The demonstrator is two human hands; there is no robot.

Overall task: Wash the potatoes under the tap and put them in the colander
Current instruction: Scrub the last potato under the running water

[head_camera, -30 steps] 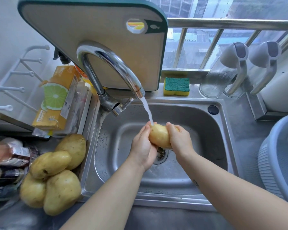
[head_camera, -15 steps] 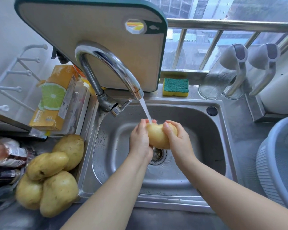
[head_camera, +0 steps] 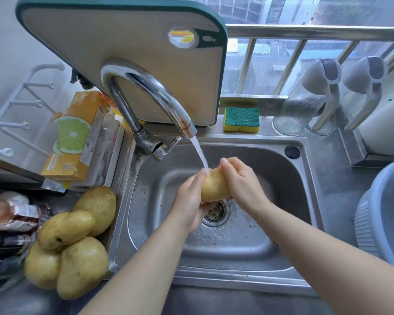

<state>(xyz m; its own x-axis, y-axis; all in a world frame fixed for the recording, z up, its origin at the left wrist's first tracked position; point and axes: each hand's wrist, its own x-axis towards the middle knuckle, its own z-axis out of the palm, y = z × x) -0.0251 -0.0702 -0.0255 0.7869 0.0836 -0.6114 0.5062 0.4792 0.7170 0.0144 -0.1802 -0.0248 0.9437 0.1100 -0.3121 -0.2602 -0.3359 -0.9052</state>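
A yellow potato (head_camera: 214, 187) is held over the drain of the steel sink (head_camera: 237, 253), under the stream from the curved chrome tap (head_camera: 146, 87). My left hand (head_camera: 189, 201) cups it from the left and below. From the right, my right hand (head_camera: 241, 180) wraps over it, fingers curled across the top. Water runs onto the potato's upper end. Several unwashed potatoes (head_camera: 73, 242) lie heaped on the counter left of the sink. The blue-grey colander (head_camera: 373, 214) stands at the right edge, partly out of view.
A cutting board (head_camera: 127, 53) leans behind the tap. A yellow-green sponge (head_camera: 241, 119) lies on the back ledge, with two glass jugs (head_camera: 305, 103) to its right. An orange box (head_camera: 75, 137) and bottles (head_camera: 7, 223) crowd the left counter.
Both hands have rubbed and turned the potato under the water. My right hand has slid further over its top; the potato now shows less between the hands.
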